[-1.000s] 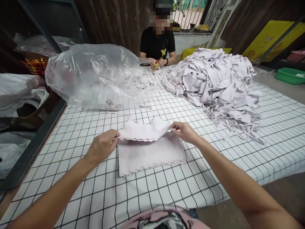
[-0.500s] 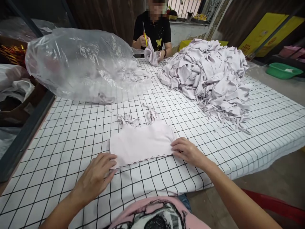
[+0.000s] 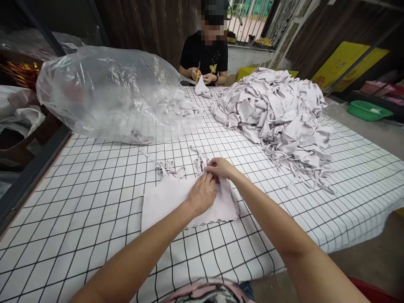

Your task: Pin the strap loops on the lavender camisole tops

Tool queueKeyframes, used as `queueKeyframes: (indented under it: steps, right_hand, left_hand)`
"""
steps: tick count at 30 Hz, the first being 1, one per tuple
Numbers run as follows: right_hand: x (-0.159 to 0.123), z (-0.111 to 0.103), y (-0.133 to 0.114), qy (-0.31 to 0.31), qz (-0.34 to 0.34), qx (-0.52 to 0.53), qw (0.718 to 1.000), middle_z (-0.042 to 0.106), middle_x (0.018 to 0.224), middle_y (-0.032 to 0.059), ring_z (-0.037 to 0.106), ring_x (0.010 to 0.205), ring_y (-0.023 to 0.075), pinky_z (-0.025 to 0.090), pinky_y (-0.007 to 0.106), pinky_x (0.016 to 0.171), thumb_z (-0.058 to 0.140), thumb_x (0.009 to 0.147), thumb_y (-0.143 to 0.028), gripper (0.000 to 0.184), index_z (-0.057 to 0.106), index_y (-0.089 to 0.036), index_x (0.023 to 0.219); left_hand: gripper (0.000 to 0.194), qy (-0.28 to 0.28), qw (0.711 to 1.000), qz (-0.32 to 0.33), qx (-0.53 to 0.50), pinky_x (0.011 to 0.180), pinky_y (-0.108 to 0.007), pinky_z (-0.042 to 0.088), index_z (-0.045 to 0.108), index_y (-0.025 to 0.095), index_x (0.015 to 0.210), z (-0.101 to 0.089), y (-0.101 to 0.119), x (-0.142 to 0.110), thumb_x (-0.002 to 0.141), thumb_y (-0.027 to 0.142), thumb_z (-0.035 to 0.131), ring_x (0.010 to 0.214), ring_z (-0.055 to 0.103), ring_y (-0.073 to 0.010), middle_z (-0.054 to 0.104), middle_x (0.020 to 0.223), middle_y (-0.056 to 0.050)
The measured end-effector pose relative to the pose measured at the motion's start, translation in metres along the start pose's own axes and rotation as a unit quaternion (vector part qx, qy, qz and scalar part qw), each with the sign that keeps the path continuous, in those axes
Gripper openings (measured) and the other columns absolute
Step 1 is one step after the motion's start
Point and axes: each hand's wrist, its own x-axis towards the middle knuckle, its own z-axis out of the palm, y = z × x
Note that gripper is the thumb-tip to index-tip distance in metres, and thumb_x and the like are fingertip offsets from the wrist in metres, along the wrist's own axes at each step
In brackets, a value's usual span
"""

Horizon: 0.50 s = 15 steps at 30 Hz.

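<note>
A stack of pale pinkish-grey cloth pieces (image 3: 170, 202) with a wavy lower edge lies flat in front of me. Two bunches of thin straps, a left strap bunch (image 3: 168, 168) and a right strap bunch (image 3: 200, 162), stick out from its far edge. My left hand (image 3: 203, 192) rests on the cloth near its upper right, fingers stretched out over it. Just beyond it, my right hand (image 3: 220, 167) is closed in a pinch at the base of the right straps. The fingertips of both hands meet there and partly hide the cloth edge.
A checked tablecloth (image 3: 104, 185) covers the table. A large clear plastic bag (image 3: 116, 92) with similar cloth stands back left. A big heap of the same cloth (image 3: 271, 105) lies back right. Across the table, a person (image 3: 203, 59) holds yellow-handled scissors (image 3: 198, 75) and a cloth piece.
Both hands have left the stack's lower side edges and come together at its upper right, by the straps. The person opposite has lowered the scissors and cloth.
</note>
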Motion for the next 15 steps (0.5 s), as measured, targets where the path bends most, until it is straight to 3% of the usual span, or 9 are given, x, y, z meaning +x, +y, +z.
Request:
queueKeyframes:
  steps: [3,7,12,15]
  right_hand:
    - [0.014,0.002,0.0,-0.022,0.017,0.015,1.0,0.058,0.057,-0.0019,0.049,0.051,0.0104,0.037,0.023,0.049,0.073,0.068,-0.032,0.021,0.057,-0.018,0.065]
    - [0.017,0.001,0.0,-0.035,0.03,0.06,0.997,0.05,0.047,-0.0041,0.044,0.045,0.009,0.032,0.022,0.044,0.071,0.064,-0.022,0.024,0.049,-0.019,0.055]
    - [0.019,0.009,0.0,0.006,0.025,0.15,0.988,0.053,0.049,-0.0053,0.046,0.046,0.0087,0.032,0.021,0.043,0.066,0.061,-0.011,0.021,0.047,-0.019,0.063]
    - [0.022,0.013,0.0,0.028,0.011,0.225,0.974,0.058,0.056,-0.0053,0.051,0.049,0.0087,0.037,0.02,0.045,0.068,0.062,-0.014,0.023,0.048,-0.02,0.074]
  left_hand:
    - [0.047,0.012,1.0,-0.005,-0.004,0.115,-0.048,0.033,0.046,0.007,0.132,0.01,-0.009,-0.001,0.092,0.031,0.05,0.139,0.035,-0.0307,0.047,0.141,-0.019]
    - [0.052,-0.012,1.0,-0.005,-0.01,0.118,-0.045,0.028,0.043,0.006,0.137,0.005,-0.011,-0.004,0.093,0.035,0.047,0.142,0.03,-0.0294,0.044,0.145,-0.018]
    - [0.053,-0.02,1.0,-0.004,-0.011,0.119,-0.044,0.026,0.042,0.006,0.137,0.003,-0.009,-0.002,0.094,0.035,0.045,0.143,0.028,-0.0293,0.044,0.146,-0.017]
    - [0.052,-0.017,1.0,0.0,-0.012,0.118,-0.044,0.027,0.044,0.007,0.136,0.004,-0.01,-0.002,0.093,0.035,0.045,0.141,0.031,-0.029,0.045,0.144,-0.015]
